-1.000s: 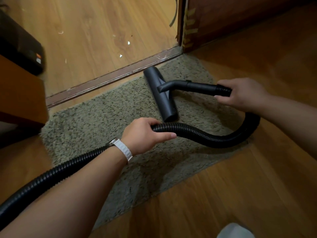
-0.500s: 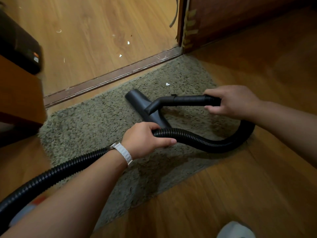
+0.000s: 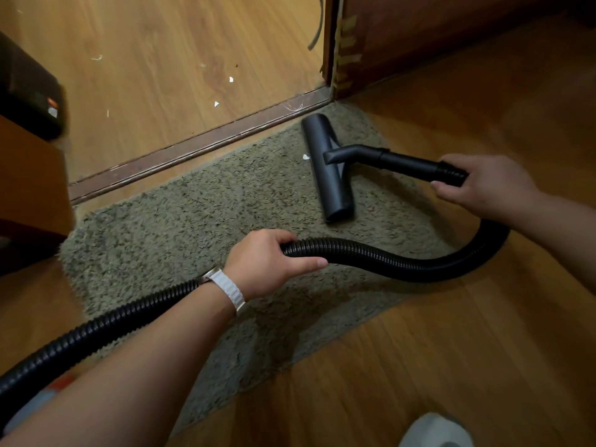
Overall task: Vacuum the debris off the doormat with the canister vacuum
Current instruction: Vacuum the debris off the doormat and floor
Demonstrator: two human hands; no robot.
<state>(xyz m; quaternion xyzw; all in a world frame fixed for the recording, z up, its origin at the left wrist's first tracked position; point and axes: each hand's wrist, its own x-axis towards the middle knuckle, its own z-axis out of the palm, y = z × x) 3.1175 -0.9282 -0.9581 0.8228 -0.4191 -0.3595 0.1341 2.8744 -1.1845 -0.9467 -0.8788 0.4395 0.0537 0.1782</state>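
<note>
Black hose (image 3: 371,256) — left hand (image 3: 267,262), right hand (image 3: 483,185) around it

I see the shaggy olive doormat (image 3: 193,227) lying flat, the black floor nozzle (image 3: 325,166) resting on its far right part, a white scrap (image 3: 305,157) just left of it, and the ribbed hose (image 3: 387,259) curving across the mat's near side.
</note>
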